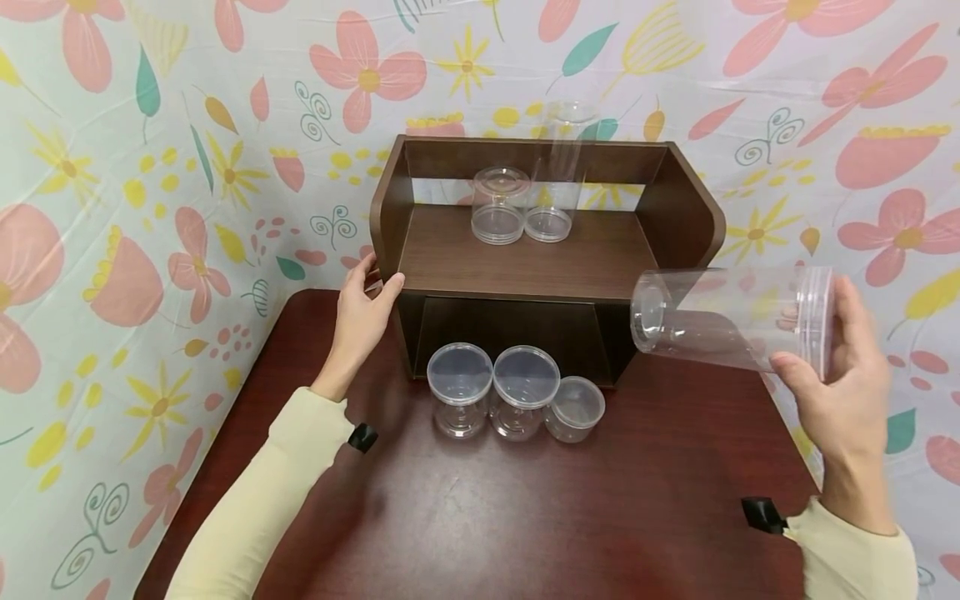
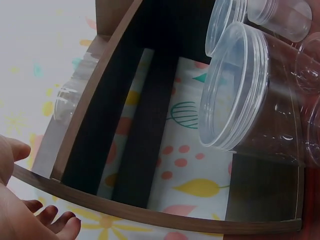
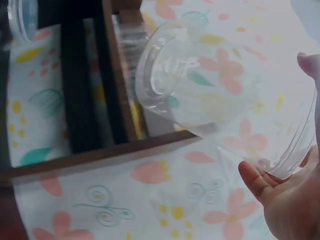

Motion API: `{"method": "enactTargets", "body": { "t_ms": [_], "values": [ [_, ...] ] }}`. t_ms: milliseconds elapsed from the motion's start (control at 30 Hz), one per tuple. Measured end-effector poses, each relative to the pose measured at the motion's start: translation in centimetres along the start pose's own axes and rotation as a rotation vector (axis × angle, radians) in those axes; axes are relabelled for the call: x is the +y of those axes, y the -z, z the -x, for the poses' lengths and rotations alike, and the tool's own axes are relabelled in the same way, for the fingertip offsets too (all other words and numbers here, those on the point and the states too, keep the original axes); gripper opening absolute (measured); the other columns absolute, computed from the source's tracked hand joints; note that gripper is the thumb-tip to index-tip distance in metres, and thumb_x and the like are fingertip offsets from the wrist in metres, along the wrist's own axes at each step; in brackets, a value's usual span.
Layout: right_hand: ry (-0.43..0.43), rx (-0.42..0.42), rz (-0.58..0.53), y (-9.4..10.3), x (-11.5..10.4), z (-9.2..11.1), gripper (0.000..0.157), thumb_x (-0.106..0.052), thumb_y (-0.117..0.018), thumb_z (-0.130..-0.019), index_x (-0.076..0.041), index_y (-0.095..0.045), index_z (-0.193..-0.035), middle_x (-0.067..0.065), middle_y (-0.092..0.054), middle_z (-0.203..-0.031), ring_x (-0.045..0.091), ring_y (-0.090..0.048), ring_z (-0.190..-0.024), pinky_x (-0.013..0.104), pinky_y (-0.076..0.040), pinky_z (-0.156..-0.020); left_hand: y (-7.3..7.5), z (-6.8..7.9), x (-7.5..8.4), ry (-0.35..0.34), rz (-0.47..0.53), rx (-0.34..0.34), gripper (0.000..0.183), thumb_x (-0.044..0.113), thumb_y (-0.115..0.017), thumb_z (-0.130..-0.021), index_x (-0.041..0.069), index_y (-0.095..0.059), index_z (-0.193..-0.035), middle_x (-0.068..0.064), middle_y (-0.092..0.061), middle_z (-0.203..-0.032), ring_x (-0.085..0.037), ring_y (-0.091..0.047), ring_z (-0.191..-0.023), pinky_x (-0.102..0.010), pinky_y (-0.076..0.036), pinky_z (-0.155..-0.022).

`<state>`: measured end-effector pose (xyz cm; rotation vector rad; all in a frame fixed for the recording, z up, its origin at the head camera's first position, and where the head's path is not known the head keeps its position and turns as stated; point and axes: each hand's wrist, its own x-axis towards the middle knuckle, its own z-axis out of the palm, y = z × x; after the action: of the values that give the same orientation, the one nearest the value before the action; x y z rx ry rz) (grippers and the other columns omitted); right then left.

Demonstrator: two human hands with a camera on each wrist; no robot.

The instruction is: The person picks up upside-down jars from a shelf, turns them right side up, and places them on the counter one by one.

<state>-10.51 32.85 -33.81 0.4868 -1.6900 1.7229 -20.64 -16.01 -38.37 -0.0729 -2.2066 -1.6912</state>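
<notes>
My right hand [image 1: 847,383] grips a tall clear plastic jar [image 1: 727,317] by its lidded end. The jar lies sideways in the air, its base pointing left, in front of the right side panel of a brown two-tier shelf [image 1: 525,262]. At the shelf's left panel, my left hand [image 1: 363,312] rests with the thumb on the front edge and the fingers behind the panel. A short clear jar [image 1: 500,204] and a tall clear jar [image 1: 557,175] stand side by side on the upper tier. The right wrist view shows the held jar [image 3: 200,85] blurred.
In front of the lower tier stand two lidded jars, the left one [image 1: 461,392] and the middle one [image 1: 525,396], beside a smaller jar [image 1: 575,408]. All are on a dark red table [image 1: 480,517]. A flower-patterned sheet [image 1: 90,167] hangs behind and at both sides.
</notes>
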Motion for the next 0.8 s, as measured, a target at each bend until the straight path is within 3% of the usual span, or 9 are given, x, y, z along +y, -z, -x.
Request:
{"method": "enactTargets", "body": {
  "t_ms": [133,233,400,467,567,700,800],
  "values": [
    [0.037,-0.005,0.309,0.5,-1.4,-0.6,0.082,0.000,-0.081,-0.078,-0.001,-0.046,-0.153,0.008,-0.049,-0.146,0.020,-0.051,-0.127,0.016,-0.038,-0.106,-0.3,-0.4,-0.3,0.009,-0.011,-0.015,0.061,0.024,-0.066,-0.101,-0.001,-0.045,-0.153,-0.022,-0.047,-0.144,-0.033,-0.051,-0.134,-0.041,-0.043,-0.112],
    [0.066,-0.032,0.499,0.7,-2.4,-0.8,0.081,-0.012,-0.083,-0.079,-0.004,-0.049,-0.153,-0.006,-0.051,-0.139,0.010,-0.048,-0.125,0.013,-0.035,-0.101,-0.5,-0.6,-0.5,0.019,-0.016,-0.028,0.060,0.025,-0.066,-0.101,0.001,-0.046,-0.153,-0.022,-0.047,-0.143,-0.034,-0.051,-0.134,-0.042,-0.044,-0.111],
    [0.110,-0.100,0.653,0.8,-3.6,-1.3,0.090,-0.033,-0.087,-0.080,-0.002,-0.047,-0.154,-0.017,-0.048,-0.136,0.001,-0.042,-0.123,0.013,-0.031,-0.094,-0.8,-0.8,-0.6,0.023,-0.038,-0.030,0.055,0.025,-0.063,-0.103,0.001,-0.048,-0.150,-0.022,-0.049,-0.142,-0.035,-0.052,-0.135,-0.045,-0.046,-0.109],
    [0.106,-0.117,0.684,0.8,-3.9,-1.4,0.092,-0.035,-0.088,-0.078,-0.004,-0.047,-0.154,-0.019,-0.046,-0.136,-0.001,-0.040,-0.123,0.013,-0.029,-0.094,-0.9,-0.9,-0.7,0.026,-0.051,-0.026,0.054,0.025,-0.062,-0.103,0.000,-0.049,-0.149,-0.022,-0.049,-0.142,-0.036,-0.052,-0.135,-0.046,-0.046,-0.109],
    [0.105,-0.160,0.719,1.0,-4.2,-1.5,0.094,-0.034,-0.090,-0.076,-0.009,-0.047,-0.155,-0.015,-0.048,-0.139,-0.001,-0.039,-0.124,0.014,-0.028,-0.096,-1.0,-1.1,-0.9,0.032,-0.067,-0.022,0.053,0.024,-0.061,-0.104,-0.001,-0.049,-0.148,-0.023,-0.049,-0.142,-0.037,-0.052,-0.135,-0.047,-0.046,-0.109],
    [0.061,-0.215,0.777,1.0,-4.1,-1.4,0.099,-0.018,-0.092,-0.071,-0.015,-0.044,-0.158,0.008,-0.051,-0.143,-0.002,-0.035,-0.127,0.013,-0.026,-0.100,-1.1,-1.2,-1.1,0.032,-0.076,-0.014,0.051,0.024,-0.061,-0.104,-0.001,-0.050,-0.147,-0.024,-0.051,-0.140,-0.038,-0.053,-0.133,-0.049,-0.047,-0.108],
    [-0.004,-0.260,0.816,1.0,-3.8,-1.3,0.107,-0.005,-0.091,-0.066,-0.015,-0.041,-0.160,0.025,-0.048,-0.146,0.009,-0.038,-0.132,0.012,-0.023,-0.101,-1.2,-1.3,-1.2,0.029,-0.072,-0.011,0.049,0.024,-0.061,-0.104,-0.001,-0.052,-0.145,-0.023,-0.052,-0.138,-0.038,-0.055,-0.131,-0.049,-0.047,-0.107]
  ]
}}
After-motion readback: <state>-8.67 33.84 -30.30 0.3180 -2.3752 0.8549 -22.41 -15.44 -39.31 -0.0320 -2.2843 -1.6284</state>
